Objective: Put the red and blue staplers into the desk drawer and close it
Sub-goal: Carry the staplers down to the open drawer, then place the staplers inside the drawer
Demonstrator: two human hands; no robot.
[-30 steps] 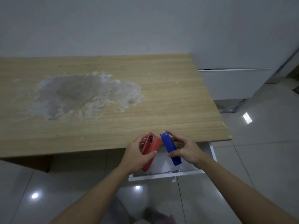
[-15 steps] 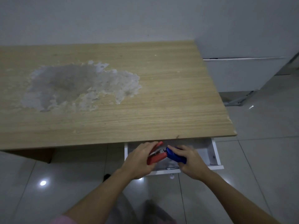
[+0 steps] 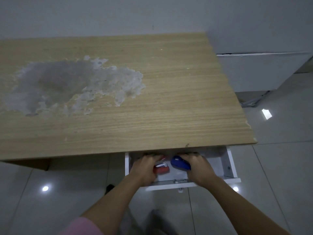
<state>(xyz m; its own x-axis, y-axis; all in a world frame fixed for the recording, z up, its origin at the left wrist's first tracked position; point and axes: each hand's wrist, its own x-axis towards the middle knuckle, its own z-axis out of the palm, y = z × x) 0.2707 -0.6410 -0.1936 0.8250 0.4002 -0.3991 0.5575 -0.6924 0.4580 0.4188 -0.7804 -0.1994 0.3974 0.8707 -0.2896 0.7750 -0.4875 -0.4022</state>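
Drawer [image 3: 228, 168] stands pulled out from under the front edge of my wooden desk [image 3: 169, 99], white inside, and both my hands are down in it. My left hand [image 3: 144, 168] is wrapped over the red stapler [image 3: 161, 169], fingers curled across its top so that only the near end and a bit of its metal strip show beside my palm; the stapler sits low in the left half of the drawer, though I cannot tell whether it rests on the bottom. My right hand [image 3: 198, 167] is closed around the blue stapler [image 3: 179, 164], gripping its right end while the rounded blue nose sticks out to the left, toward the red one. The two staplers lie just beside each other near the middle of the drawer, with a narrow gap between them. My fingertips reach into the shadow under the desk edge and are hard to make out there. A pale, worn patch [image 3: 76, 83] spreads over the left part of the desk top. A pink sleeve [image 3: 81, 226] shows on my left arm at the bottom of the view, above grey floor tiles [image 3: 271, 184].
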